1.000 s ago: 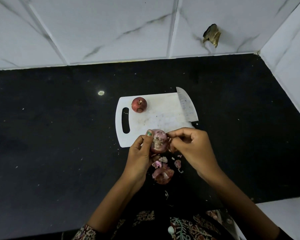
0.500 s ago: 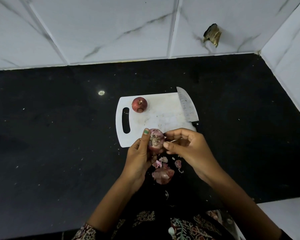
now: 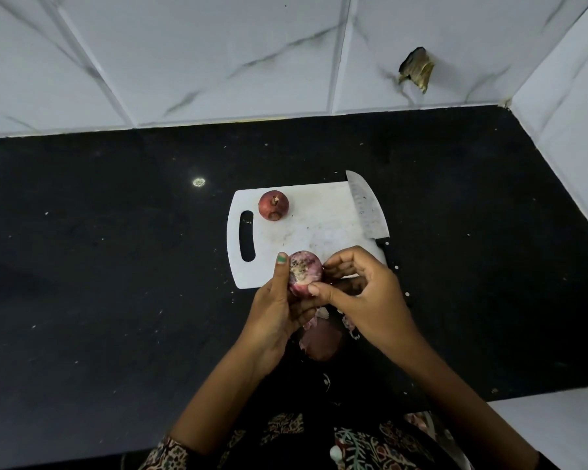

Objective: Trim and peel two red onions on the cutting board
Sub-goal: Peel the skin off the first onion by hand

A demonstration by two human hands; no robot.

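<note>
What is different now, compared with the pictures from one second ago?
The right hand shifted its fingertips from the upper right of the held onion to its lower edge. The left hand keeps gripping that onion. The other onion, knife and cutting board stayed put.

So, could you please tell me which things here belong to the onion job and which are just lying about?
Belongs to the job:
- half-peeled red onion, held by left hand and right hand
- unpeeled red onion
- white plastic cutting board
- steel knife
- pink peel scraps

Just lying about:
- brown scrap on the wall tile
- pale spot on the black counter
</note>
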